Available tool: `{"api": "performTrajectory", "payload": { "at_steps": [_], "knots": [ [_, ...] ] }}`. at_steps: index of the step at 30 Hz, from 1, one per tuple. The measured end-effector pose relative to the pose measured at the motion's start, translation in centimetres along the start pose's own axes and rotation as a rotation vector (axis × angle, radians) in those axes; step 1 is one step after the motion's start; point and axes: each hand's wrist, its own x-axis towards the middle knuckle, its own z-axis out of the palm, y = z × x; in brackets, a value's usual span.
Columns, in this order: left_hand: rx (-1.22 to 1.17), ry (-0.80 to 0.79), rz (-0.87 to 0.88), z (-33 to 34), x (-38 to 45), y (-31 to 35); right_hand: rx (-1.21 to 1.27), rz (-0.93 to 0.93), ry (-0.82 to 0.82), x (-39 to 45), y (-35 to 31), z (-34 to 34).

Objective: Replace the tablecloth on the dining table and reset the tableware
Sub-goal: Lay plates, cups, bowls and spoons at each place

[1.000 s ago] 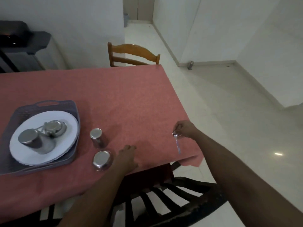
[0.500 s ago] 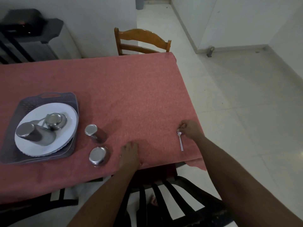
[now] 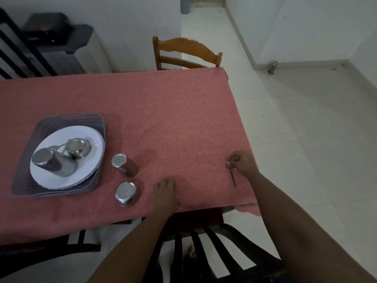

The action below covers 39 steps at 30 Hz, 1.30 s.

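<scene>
A pink tablecloth covers the dining table. My right hand pinches the bowl end of a steel spoon that lies on the cloth near the right edge. My left hand rests flat on the cloth near the front edge, fingers straight. Just left of it stand an upturned steel bowl and an upturned steel tumbler. A grey tray farther left carries a white plate with another steel tumbler and a small steel bowl.
A dark slatted chair stands right in front of me under the table's near edge. A light wooden chair is tucked in at the far side. Pale tiled floor lies to the right. A dark cabinet stands at the back left.
The spoon has come down from a raised tilt to lie flat on the cloth, my right hand still on its bowl end. My left hand stayed in place.
</scene>
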Motion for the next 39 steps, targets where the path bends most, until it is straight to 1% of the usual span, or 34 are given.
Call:
{"api": "performTrajectory", "payload": {
  "at_steps": [2, 5, 7, 9, 10, 13, 16, 18, 20, 22, 27, 32, 35, 39],
  "knots": [
    [-0.035, 0.005, 0.026, 0.1, -0.3, -0.4, 0.019, -0.001, 0.027, -0.4, -0.3, 0.0],
    [-0.113, -0.028, 0.057, -0.6, -0.8, -1.6, -0.167, -0.035, 0.174, -0.9, -0.5, -0.4],
    [-0.217, -0.056, 0.064, -1.6, -1.1, -2.8, -0.231, -0.059, 0.246, -1.5, -0.8, -0.6],
    [-0.353, -0.083, 0.030, -2.9, -1.6, -4.0, -0.220, -0.093, 0.268, -1.9, -1.9, -0.4],
    [-0.404, -0.075, 0.004, -3.6, -1.9, -4.7, -0.202, -0.116, 0.265, -2.1, -2.8, 0.0],
    [-0.482, 0.022, -0.057, -5.4, -3.3, -7.1, -0.142, -0.240, 0.259, -2.5, -5.9, 2.5],
    [-0.502, 0.081, -0.027, -6.9, -4.7, -10.0, -0.108, -0.367, 0.245, -3.5, -9.7, 6.2],
    [-0.516, 0.084, -0.025, -7.8, -5.6, -12.1, -0.070, -0.463, 0.244, -4.8, -12.7, 9.0],
    [-0.520, 0.062, -0.039, -8.4, -6.1, -14.4, -0.033, -0.548, 0.224, -6.2, -15.4, 11.8],
    [-0.525, 0.032, -0.015, -9.1, -6.3, -17.0, -0.021, -0.604, 0.208, -8.1, -18.2, 14.6],
    [-0.522, -0.007, 0.079, -10.2, -7.0, -24.7, -0.125, -0.662, 0.203, -12.6, -24.2, 21.4],
    [-0.589, -0.069, 0.087, -10.8, -8.1, -32.8, -0.172, -0.671, 0.207, -15.1, -30.2, 28.4],
    [-0.586, -0.028, 0.085, -11.6, -8.7, -36.9, -0.180, -0.669, 0.180, -16.5, -32.6, 32.2],
    [-0.670, 0.042, 0.103, -13.7, -9.1, -39.0, -0.165, -0.654, 0.079, -17.9, -33.3, 35.4]
  ]
}}
